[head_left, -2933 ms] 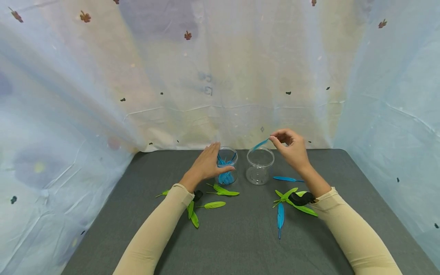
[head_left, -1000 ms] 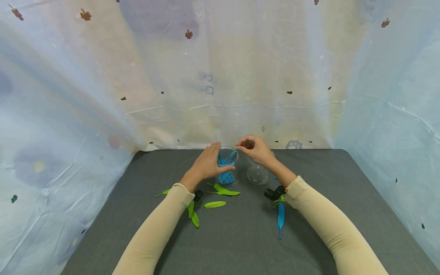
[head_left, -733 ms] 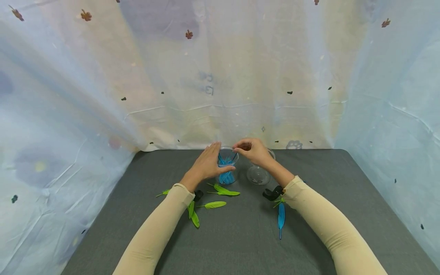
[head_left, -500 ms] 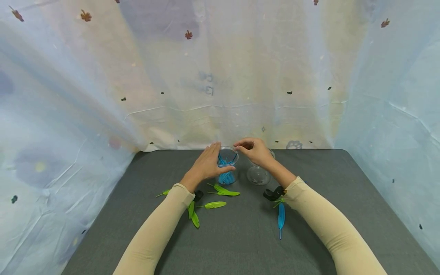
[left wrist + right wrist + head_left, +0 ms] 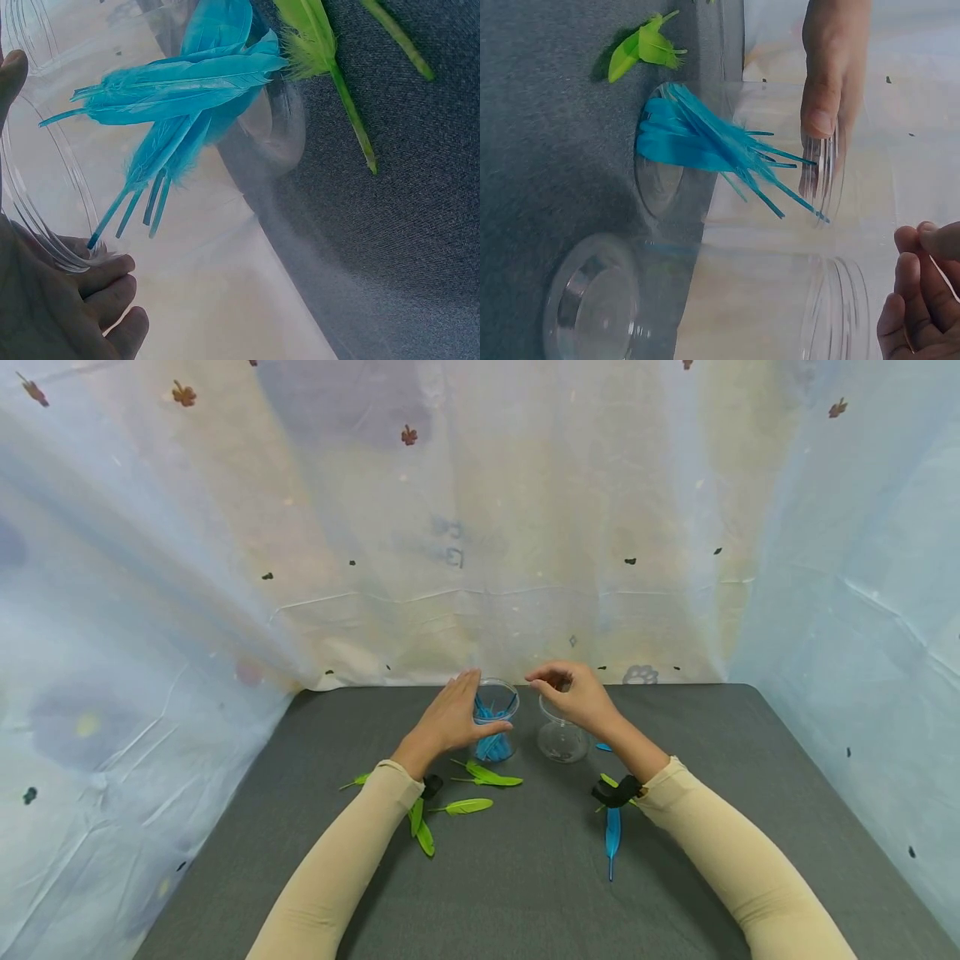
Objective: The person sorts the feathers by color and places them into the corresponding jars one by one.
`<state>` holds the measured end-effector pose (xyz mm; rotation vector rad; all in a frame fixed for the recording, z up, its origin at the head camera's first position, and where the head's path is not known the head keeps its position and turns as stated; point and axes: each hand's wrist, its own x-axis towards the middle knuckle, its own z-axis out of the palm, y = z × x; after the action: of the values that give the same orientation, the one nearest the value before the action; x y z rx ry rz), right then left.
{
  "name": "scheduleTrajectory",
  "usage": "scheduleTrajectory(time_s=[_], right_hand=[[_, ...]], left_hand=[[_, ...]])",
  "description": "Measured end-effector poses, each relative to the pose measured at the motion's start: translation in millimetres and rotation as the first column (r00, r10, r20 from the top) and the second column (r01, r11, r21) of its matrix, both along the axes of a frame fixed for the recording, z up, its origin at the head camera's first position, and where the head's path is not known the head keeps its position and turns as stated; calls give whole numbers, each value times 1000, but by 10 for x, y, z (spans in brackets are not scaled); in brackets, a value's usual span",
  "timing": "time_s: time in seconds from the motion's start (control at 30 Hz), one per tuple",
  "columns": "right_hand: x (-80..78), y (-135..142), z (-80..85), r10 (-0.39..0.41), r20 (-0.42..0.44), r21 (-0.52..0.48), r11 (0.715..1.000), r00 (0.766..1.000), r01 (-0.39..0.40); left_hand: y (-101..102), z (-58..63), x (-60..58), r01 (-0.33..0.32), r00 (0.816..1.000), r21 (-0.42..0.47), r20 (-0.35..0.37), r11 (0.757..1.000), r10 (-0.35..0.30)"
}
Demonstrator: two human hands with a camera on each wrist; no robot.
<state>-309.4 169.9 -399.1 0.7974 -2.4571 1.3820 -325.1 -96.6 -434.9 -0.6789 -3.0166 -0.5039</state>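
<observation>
My left hand [image 5: 446, 718] grips a clear jar [image 5: 517, 737] near its rim, thumb in front and fingers round the far side. Inside that jar stands a bunch of blue feathers [image 5: 697, 135], quills up. Just to the right, a second clear jar [image 5: 562, 745] with nothing visible in it stands upright. Above its rim hovers my right hand [image 5: 581, 697], fingers loosely bent and thumb close to the index fingertip. The right wrist view shows nothing between those fingertips [image 5: 909, 238].
Green feathers [image 5: 468, 807] lie scattered before the left jar and by my left wrist. Under my right wrist are more green feathers [image 5: 609, 780], a blue feather [image 5: 612, 843] and the tip of another blue one [image 5: 604, 747]. A patterned curtain [image 5: 480, 610] hangs behind the table.
My right hand has carried a blue feather over to the left jar, let it go inside, and drawn back to the right without it. My left hand has stayed on the jar.
</observation>
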Motion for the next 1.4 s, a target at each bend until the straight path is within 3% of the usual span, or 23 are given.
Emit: scheduleTrajectory(time_s=[0.57, 0.8, 1.4], right_hand=[[297, 333, -90, -32, -87, 66, 997, 996, 38], [413, 463, -144, -62, -85, 95, 993, 994, 70], [771, 762, -397, -36, -69, 156, 987, 997, 46]], left_hand=[[-2, -16, -20, 2, 1000, -15, 0, 1000, -2], [-6, -10, -24, 8, 1000, -9, -4, 1000, -8], [-1, -2, 5, 9, 1000, -8, -16, 1000, -9]])
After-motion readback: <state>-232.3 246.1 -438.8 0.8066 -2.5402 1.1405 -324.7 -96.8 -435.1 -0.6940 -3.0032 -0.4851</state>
